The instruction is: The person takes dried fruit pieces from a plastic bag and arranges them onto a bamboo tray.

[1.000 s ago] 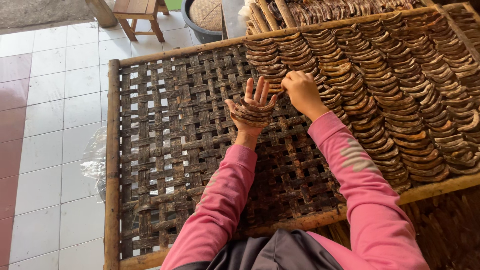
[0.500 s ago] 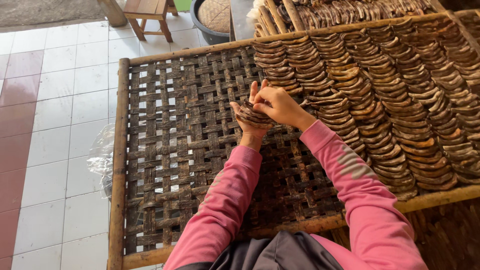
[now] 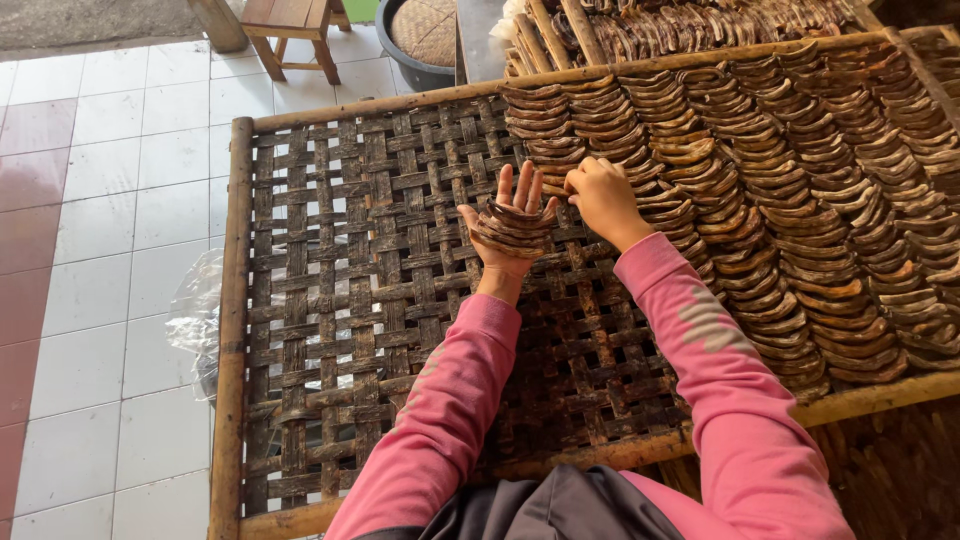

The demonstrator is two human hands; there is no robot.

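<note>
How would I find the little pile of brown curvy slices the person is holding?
Look at the big woven bamboo tray. Near its middle, the left hand lies palm up. The stack of curved brown slices rests in it, unlike the rows lying flat on the tray.

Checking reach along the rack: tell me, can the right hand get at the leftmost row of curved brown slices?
Probably yes: the right hand already rests at the leftmost row of slices, with nothing between them.

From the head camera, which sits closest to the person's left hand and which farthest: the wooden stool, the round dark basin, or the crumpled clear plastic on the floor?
Measured from the left hand:
1. Round dark basin, up ahead beyond the woven tray's far edge.
2. Wooden stool, farther up and left, on the tiles.
3. Crumpled clear plastic, low on the left by the tray's side rail. Stool and plastic are nearly too close to call.
</note>
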